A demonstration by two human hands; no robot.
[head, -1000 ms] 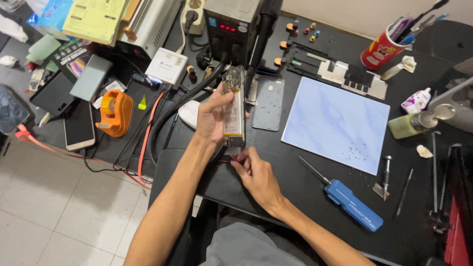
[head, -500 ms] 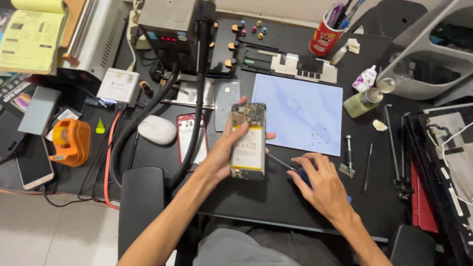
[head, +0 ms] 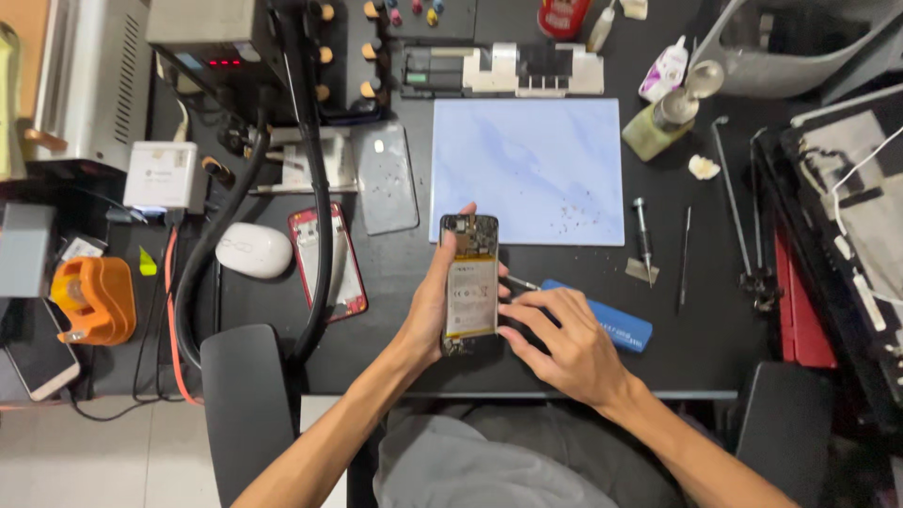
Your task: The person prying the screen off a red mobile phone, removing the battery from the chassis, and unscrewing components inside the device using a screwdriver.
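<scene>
Left hand grips an opened phone upright above the desk edge.
Right hand, just right of it, closes its fingers on a blue screwdriver, tip touching the phone's side; a light blue mat lies beyond; a red phone frame sits left.

Pale blue work mat at centre of black desk. Clear back cover just left of mat; red phone frame nearer, under black hose. White oval case left of frame. Orange tape dispenser far left. Pump bottle right of mat. Tweezers lying right.
</scene>
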